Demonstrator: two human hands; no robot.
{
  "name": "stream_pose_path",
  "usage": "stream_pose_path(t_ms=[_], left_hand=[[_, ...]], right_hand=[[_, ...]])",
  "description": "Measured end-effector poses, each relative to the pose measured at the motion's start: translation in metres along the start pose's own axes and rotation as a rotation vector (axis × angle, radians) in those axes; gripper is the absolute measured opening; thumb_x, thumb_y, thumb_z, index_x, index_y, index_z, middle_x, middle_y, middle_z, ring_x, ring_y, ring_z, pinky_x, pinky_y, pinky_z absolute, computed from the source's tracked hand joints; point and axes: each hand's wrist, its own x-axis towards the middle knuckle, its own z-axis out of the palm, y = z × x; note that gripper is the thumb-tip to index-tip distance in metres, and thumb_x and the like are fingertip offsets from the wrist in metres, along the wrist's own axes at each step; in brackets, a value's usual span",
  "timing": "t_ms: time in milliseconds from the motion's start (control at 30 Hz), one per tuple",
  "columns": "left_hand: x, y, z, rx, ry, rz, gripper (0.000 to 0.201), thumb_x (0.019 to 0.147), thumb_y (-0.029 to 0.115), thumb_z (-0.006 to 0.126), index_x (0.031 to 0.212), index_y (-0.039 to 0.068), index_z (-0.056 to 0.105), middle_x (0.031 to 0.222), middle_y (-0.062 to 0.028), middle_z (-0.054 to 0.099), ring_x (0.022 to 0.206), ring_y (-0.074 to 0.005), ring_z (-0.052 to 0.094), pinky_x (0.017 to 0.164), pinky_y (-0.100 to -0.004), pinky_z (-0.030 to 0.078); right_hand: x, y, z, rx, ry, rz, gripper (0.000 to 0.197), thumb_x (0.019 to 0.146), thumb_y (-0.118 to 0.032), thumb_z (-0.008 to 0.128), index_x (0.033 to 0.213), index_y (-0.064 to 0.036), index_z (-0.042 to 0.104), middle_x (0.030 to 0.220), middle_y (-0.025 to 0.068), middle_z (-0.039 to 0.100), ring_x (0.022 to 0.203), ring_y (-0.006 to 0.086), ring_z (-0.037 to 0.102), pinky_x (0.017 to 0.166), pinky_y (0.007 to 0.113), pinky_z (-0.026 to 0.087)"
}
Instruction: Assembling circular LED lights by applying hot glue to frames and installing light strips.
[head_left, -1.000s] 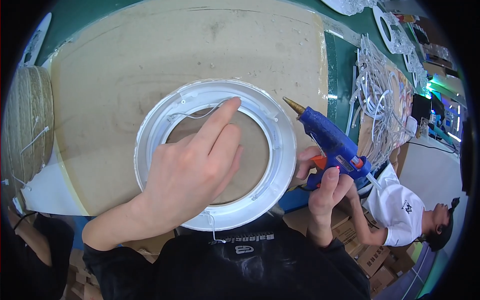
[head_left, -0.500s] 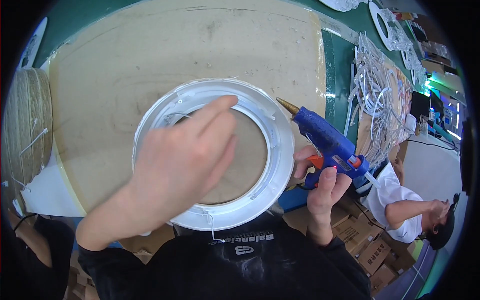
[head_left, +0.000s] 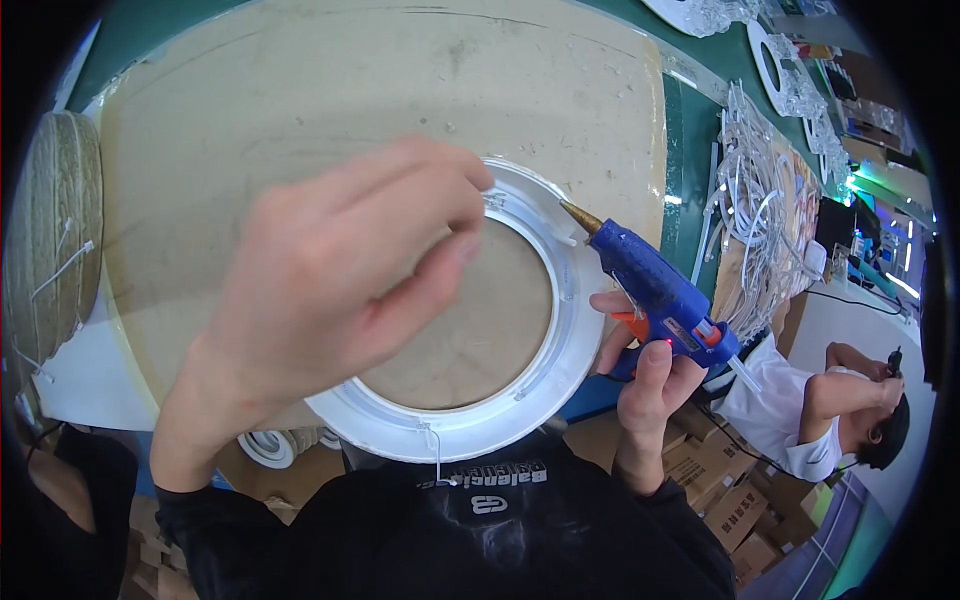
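A white ring-shaped frame (head_left: 574, 350) lies in front of me, with a pale strip along its inner channel and a short white wire (head_left: 437, 455) with a small connector hanging off its near edge. My left hand (head_left: 350, 250) is raised over the ring's left side, covering much of it. Its fingers are bent toward the thumb, slightly blurred; whatever they pinch, if anything, is hidden. On the right, my right hand (head_left: 655, 390) grips a blue hot glue gun (head_left: 655, 280) by its handle, fingers at the orange trigger. Its brass nozzle points up-left above the ring's right edge.
Beige board (head_left: 330, 90) covers the green table. A large wrapped roll (head_left: 55, 220) with wires stands left. Clear strips (head_left: 755, 200) are piled right, near white rings (head_left: 765, 55). A person in white (head_left: 790, 400) sits right; another person's arm (head_left: 60, 490) shows lower left. Cardboard boxes (head_left: 735, 510) lie below.
My left hand has risen from the ring and moved up-left, its index finger now more bent. The ring has shifted slightly right in view. The right hand still holds the glue gun.
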Motion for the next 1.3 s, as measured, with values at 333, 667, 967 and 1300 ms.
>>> stream_pose_path(t_ms=[333, 667, 967, 1300], left_hand=[[-0.006, -0.055, -0.016, -0.067, 0.274, -0.219, 0.007, 0.094, 0.001, 0.054, 0.096, 0.0, 0.061, 0.091, 0.0004, 0.063, 0.057, 0.0022, 0.039, 0.048, -0.0179, 0.026], [-0.003, -0.064, -0.011, -0.195, 0.272, -0.281, 0.009, 0.096, 0.007, 0.056, 0.095, 0.001, 0.062, 0.077, 0.007, 0.057, 0.053, 0.0035, 0.032, 0.046, -0.0197, 0.02], [-0.003, -0.063, -0.01, -0.21, 0.265, -0.284, 0.009, 0.096, 0.009, 0.057, 0.093, 0.001, 0.061, 0.069, 0.0085, 0.051, 0.052, 0.0036, 0.03, 0.045, -0.0202, 0.019], [-0.004, -0.063, -0.011, -0.166, 0.259, -0.283, 0.009, 0.095, 0.008, 0.058, 0.093, 0.001, 0.062, 0.065, 0.0088, 0.049, 0.051, 0.0029, 0.031, 0.045, -0.0202, 0.019]], right_hand=[[0.01, -0.008, 0.006, -0.061, -0.15, 0.028, 0.051, 0.095, -0.024, 0.057, 0.13, 0.0114, 0.046, 0.121, 0.0233, 0.059, 0.075, 0.0121, 0.063, 0.054, 0.021, 0.045], [0.014, -0.016, 0.021, -0.224, -0.089, -0.034, 0.04, 0.099, -0.024, 0.047, 0.121, 0.009, 0.051, 0.081, 0.0156, 0.065, 0.047, 0.0078, 0.048, 0.05, 0.021, 0.039], [0.011, -0.013, 0.018, -0.207, -0.069, -0.021, 0.04, 0.1, -0.025, 0.048, 0.122, 0.008, 0.051, 0.079, 0.0146, 0.063, 0.049, 0.008, 0.049, 0.049, 0.021, 0.039], [0.008, -0.014, 0.02, -0.222, -0.042, -0.015, 0.035, 0.1, -0.024, 0.049, 0.118, 0.0061, 0.053, 0.075, 0.0103, 0.061, 0.049, 0.0075, 0.05, 0.049, 0.021, 0.039]])
